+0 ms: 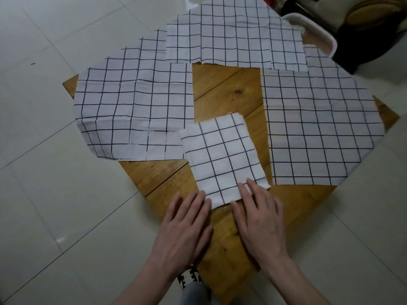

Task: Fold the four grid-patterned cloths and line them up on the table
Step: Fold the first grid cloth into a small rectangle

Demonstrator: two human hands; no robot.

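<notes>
One folded cloth (222,159) is seen lying near the front of the wooden counter (224,91), its left edge lapping over the flat cloth on the left (132,111). Two more cloths are spread flat: one on the right (319,128), hanging over the counter's edge, and one at the back (233,34), its near edge overlapping both side cloths.

The left hand (187,219) is laid flat with straight fingers (204,199) just touching the near corner of the folded cloth. The right hand (259,214) is likewise laid flat, its fingertips pressed on the cloth's near edge; nothing is gripped by either hand.

The fabric is judged thin, light and limp, with slightly frayed edges. It is likely to creep or spring open unless creases are pressed down with flat palms. A spread cloth is best taken at two adjacent corners, pinched lightly and lifted together, so the grid lines can be matched edge to edge. The folded piece can be slid along the wood under flat fingers rather than lifted, so that its layers are kept together.

Three cloths are not yet folded.
</notes>
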